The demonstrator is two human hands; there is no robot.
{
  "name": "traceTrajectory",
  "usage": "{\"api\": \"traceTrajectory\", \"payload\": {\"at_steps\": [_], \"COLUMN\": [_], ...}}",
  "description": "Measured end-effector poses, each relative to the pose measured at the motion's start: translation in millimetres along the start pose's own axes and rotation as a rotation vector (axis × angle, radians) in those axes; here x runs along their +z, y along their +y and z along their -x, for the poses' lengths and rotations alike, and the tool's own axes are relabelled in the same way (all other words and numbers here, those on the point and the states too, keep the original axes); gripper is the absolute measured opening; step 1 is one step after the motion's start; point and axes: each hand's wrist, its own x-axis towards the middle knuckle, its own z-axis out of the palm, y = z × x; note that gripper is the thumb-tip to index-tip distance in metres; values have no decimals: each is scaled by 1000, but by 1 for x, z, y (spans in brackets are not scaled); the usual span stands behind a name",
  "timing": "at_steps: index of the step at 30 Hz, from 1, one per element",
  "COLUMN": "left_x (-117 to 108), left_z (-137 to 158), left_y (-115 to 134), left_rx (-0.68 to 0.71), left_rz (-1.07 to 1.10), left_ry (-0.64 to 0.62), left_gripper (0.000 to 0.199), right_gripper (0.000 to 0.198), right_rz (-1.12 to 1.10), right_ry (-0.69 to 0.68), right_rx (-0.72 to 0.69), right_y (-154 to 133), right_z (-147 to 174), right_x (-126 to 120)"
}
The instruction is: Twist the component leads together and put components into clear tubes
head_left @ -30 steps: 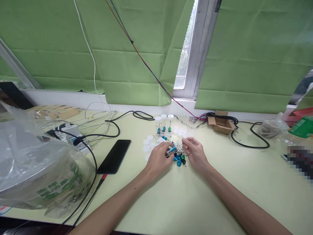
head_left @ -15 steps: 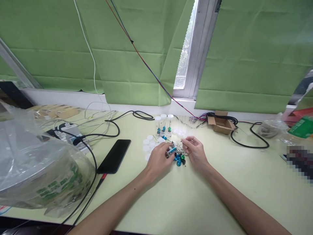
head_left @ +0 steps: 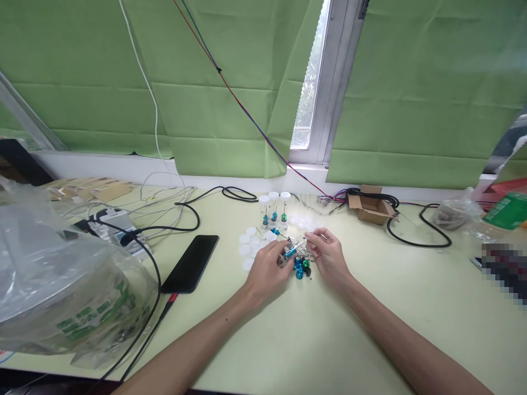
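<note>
My left hand (head_left: 264,272) is closed, its fingertips pinching a small blue metallic cylinder (head_left: 290,252) with a thin silvery shaft. Opposite it, my right hand (head_left: 328,257) pinches at the shaft's far end; what exactly sits between those fingertips is too small to make out. Beneath both hands lie a heap of thin metal pins (head_left: 303,254) and some small blue, green and black knobs (head_left: 299,273). Three clear capped vials (head_left: 274,207) stand upright behind, each with a coloured piece inside. Round white caps (head_left: 244,250) lie left of the heap.
A black phone (head_left: 190,264) lies to the left with a cable plugged in. Beyond it sits a large plastic bag (head_left: 74,291). Black cables and a small open cardboard box (head_left: 373,210) are at the back right, with a bottle (head_left: 506,211) farther right.
The view has shifted slightly. Both hands stay almost in place, still holding the blue cylinder and its shaft between them.
</note>
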Motion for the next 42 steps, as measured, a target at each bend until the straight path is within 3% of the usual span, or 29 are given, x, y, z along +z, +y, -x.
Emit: {"api": "traceTrajectory", "payload": {"at_steps": [17,42], "left_x": [-2,3], "left_z": [0,4], "left_y": [1,1], "left_rx": [6,30], "left_rz": [0,-16], "left_ry": [-36,19], "left_gripper": [18,19], "right_gripper": [36,32], "right_rz": [7,154], "right_ry": [2,14], "right_rx": [-61,-136], "right_y": [-2,1], "right_z": [2,1], "right_x": [0,-2]}}
